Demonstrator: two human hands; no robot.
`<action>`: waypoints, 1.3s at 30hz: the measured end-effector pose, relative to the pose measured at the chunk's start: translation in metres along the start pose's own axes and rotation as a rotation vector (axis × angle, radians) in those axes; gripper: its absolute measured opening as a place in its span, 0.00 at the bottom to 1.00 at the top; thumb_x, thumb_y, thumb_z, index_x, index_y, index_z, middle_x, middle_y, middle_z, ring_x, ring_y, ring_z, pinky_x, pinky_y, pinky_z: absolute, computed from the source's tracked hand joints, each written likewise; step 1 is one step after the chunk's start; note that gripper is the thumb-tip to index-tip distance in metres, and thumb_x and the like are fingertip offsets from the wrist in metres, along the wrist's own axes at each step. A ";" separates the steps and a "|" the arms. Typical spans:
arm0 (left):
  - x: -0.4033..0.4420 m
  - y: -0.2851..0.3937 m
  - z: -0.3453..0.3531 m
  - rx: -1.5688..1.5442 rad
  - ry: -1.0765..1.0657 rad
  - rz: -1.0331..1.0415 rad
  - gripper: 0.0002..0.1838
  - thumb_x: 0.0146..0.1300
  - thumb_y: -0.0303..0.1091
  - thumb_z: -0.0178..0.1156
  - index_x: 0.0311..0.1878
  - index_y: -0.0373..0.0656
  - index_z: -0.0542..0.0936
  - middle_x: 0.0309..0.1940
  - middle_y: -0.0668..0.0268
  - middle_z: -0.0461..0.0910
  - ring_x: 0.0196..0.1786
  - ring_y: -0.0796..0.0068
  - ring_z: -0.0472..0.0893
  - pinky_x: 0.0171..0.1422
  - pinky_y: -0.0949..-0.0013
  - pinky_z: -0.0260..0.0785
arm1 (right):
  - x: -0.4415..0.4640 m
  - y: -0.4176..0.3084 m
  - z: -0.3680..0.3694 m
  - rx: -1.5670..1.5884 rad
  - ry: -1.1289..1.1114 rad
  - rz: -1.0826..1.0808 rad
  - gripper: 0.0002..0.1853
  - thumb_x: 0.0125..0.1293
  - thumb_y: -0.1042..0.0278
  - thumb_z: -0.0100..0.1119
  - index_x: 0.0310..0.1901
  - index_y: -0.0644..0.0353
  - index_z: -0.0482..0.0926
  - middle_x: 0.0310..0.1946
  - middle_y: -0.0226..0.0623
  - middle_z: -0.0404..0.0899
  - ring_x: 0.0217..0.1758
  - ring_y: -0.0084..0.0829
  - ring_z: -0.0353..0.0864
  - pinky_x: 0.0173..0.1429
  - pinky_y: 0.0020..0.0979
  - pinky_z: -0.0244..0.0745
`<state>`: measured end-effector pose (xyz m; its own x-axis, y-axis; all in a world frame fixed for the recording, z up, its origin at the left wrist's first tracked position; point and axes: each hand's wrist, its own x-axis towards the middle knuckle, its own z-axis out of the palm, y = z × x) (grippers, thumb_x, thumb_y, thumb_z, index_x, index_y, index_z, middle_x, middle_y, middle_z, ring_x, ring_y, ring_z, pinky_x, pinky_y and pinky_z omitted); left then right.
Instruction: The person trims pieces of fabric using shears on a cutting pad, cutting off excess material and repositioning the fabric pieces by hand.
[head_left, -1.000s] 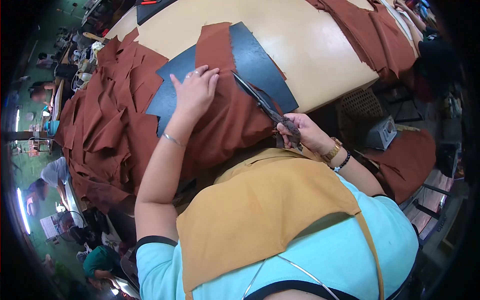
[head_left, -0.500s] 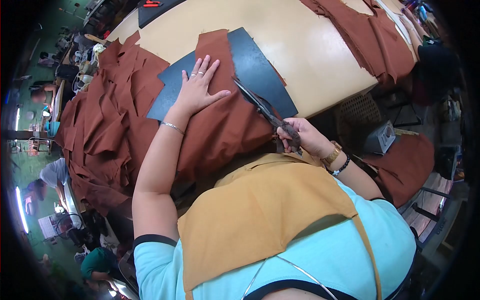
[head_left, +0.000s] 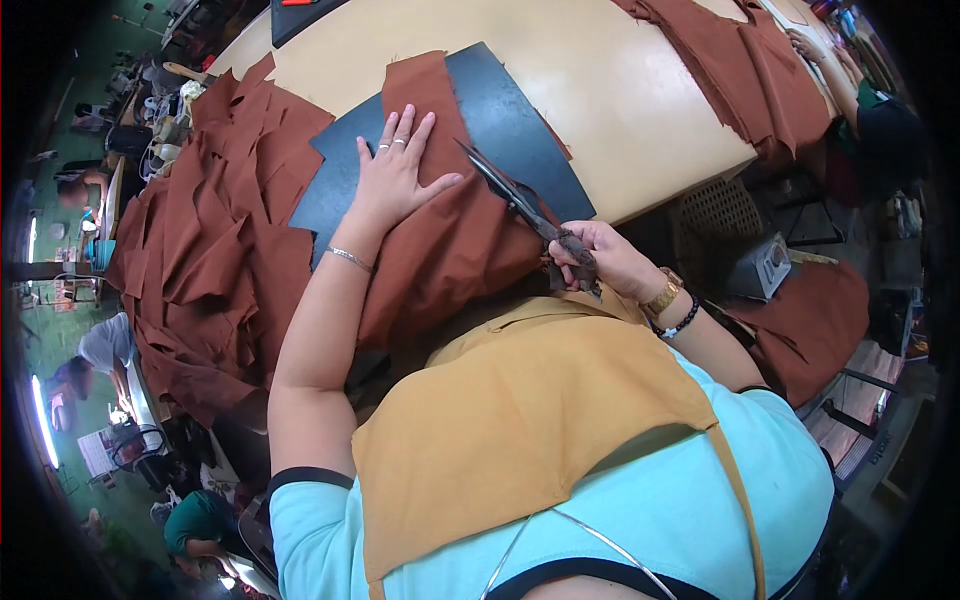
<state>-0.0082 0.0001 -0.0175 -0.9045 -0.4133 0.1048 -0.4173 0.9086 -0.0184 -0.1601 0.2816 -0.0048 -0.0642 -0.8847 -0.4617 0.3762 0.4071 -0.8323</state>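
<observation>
My left hand (head_left: 398, 175) lies flat with its fingers spread on a rust-brown cloth (head_left: 425, 90). Under the cloth is a dark blue-grey board (head_left: 520, 125) at the table's edge. In my right hand (head_left: 600, 258) are large dark scissors (head_left: 520, 200), gripped by their wrapped handles. Their blades point up and left, with the tip at the cloth's right side, a little to the right of my left hand. The cloth hangs down over the table edge toward my apron (head_left: 520, 400).
A heap of rust-brown cloth pieces (head_left: 200, 230) covers the left side. More brown cloth (head_left: 745, 70) lies at the far right of the cream table (head_left: 640, 110), near another person's arms (head_left: 840, 80). A perforated basket (head_left: 715, 215) and a grey box (head_left: 762, 268) stand below.
My left hand has gone from bent fingers to a flat, spread palm slightly higher on the cloth. The scissors stay in my right hand. Another person's arms show more at the upper right.
</observation>
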 end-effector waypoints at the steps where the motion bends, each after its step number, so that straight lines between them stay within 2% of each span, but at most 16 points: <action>1: 0.000 0.000 0.000 0.002 0.001 0.001 0.52 0.54 0.77 0.49 0.76 0.56 0.54 0.77 0.59 0.47 0.79 0.57 0.47 0.70 0.25 0.40 | 0.001 -0.001 0.000 -0.006 0.001 -0.001 0.13 0.66 0.55 0.63 0.35 0.55 0.77 0.20 0.23 0.75 0.21 0.13 0.72 0.26 0.18 0.67; 11: -0.005 0.011 0.002 -0.002 0.024 -0.084 0.53 0.53 0.78 0.49 0.75 0.53 0.56 0.76 0.56 0.49 0.78 0.54 0.49 0.68 0.24 0.41 | -0.004 0.007 0.007 0.057 0.021 -0.069 0.14 0.65 0.53 0.63 0.33 0.55 0.76 0.20 0.23 0.74 0.21 0.13 0.71 0.25 0.18 0.66; 14: -0.009 0.020 0.000 0.043 0.005 -0.126 0.52 0.54 0.76 0.50 0.76 0.55 0.53 0.77 0.57 0.47 0.78 0.54 0.48 0.67 0.24 0.44 | -0.004 0.003 0.008 0.054 0.028 -0.030 0.15 0.65 0.52 0.63 0.34 0.55 0.76 0.20 0.23 0.74 0.21 0.13 0.72 0.25 0.18 0.66; 31: -0.026 0.057 -0.005 0.012 0.007 -0.170 0.52 0.55 0.77 0.49 0.76 0.52 0.53 0.76 0.54 0.48 0.77 0.51 0.49 0.65 0.21 0.43 | -0.003 0.012 0.011 0.151 0.036 -0.085 0.13 0.66 0.54 0.62 0.36 0.56 0.77 0.20 0.24 0.76 0.21 0.15 0.74 0.26 0.18 0.69; 39: -0.034 0.074 -0.009 -0.038 -0.008 -0.202 0.52 0.56 0.76 0.48 0.76 0.51 0.53 0.77 0.55 0.47 0.78 0.54 0.46 0.66 0.21 0.41 | -0.006 0.013 0.013 0.178 0.083 -0.085 0.10 0.67 0.60 0.62 0.37 0.58 0.77 0.21 0.25 0.76 0.22 0.15 0.74 0.28 0.19 0.72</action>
<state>-0.0071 0.0817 -0.0133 -0.8037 -0.5874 0.0950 -0.5866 0.8089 0.0394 -0.1431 0.2888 -0.0088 -0.1760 -0.8892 -0.4222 0.5229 0.2789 -0.8055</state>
